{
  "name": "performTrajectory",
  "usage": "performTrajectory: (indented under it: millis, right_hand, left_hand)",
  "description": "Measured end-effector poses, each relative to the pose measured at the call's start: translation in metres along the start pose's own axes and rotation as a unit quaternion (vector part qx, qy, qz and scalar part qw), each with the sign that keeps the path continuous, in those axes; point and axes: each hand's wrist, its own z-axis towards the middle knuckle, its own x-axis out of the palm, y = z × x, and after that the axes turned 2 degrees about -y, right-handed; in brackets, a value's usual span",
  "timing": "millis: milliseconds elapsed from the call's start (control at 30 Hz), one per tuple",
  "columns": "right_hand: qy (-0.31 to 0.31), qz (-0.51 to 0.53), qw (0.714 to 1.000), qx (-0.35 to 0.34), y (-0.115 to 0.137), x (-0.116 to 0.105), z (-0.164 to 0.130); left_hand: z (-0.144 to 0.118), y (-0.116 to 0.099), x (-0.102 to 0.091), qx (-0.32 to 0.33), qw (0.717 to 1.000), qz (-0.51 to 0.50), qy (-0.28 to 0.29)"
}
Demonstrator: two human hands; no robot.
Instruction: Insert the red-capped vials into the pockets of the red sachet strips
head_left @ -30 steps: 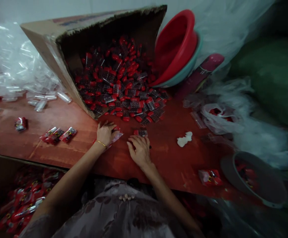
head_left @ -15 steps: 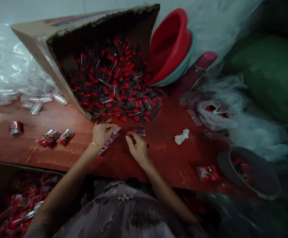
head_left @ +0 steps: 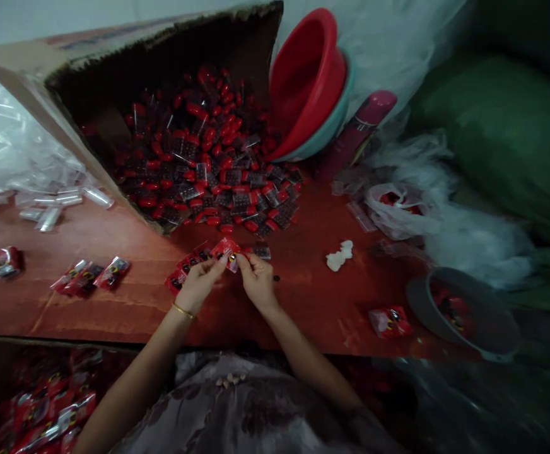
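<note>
left hand (head_left: 198, 285): pinching the red packets (head_left: 199, 260)
right hand (head_left: 257, 282): pinching the same packets at their right end
behind: tipped box (head_left: 114, 82) spilling red pieces (head_left: 209, 170) on the table (head_left: 303, 296)

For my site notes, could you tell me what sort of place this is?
Probably a small hand-packing workshop: a tipped carton spills red-and-black pieces onto the table, clear tubes lie heaped, and both hands hold a red packet.

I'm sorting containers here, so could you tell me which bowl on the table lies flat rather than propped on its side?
The grey bowl at the table's right edge; the red bowl leans tilted beside the cardboard box.
</note>
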Motion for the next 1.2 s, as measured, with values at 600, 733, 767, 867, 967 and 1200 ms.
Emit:
performTrajectory:
  millis: [600, 733, 767, 867, 967, 1200]
  right_hand:
    - [0.072, -0.292, 0.950, -0.084, -0.015, -0.044, 0.025]
    - [0.109, -0.416, 0.903, -0.018, -0.034, -0.067, 0.035]
    - [0.116, -0.409, 0.905, -0.022, -0.038, -0.068, 0.033]
    - [0.108, -0.351, 0.929, -0.041, -0.045, -0.065, 0.020]
    - [0.089, -0.267, 0.959, -0.011, -0.047, -0.062, 0.006]
    - [0.093, -0.019, 0.992, 0.078, -0.021, -0.071, -0.015]
  left_hand:
    - [-0.003, -0.002, 0.000, -0.038, 0.970, -0.222, -0.089]
    - [0.000, -0.006, 0.002, -0.056, 0.970, -0.227, -0.064]
    - [0.001, -0.006, 0.003, -0.059, 0.970, -0.228, -0.062]
    - [0.003, -0.005, 0.002, -0.063, 0.970, -0.228, -0.059]
    - [0.005, -0.006, 0.000, -0.062, 0.970, -0.227, -0.066]
    - [0.006, -0.004, 0.005, -0.074, 0.970, -0.225, -0.050]
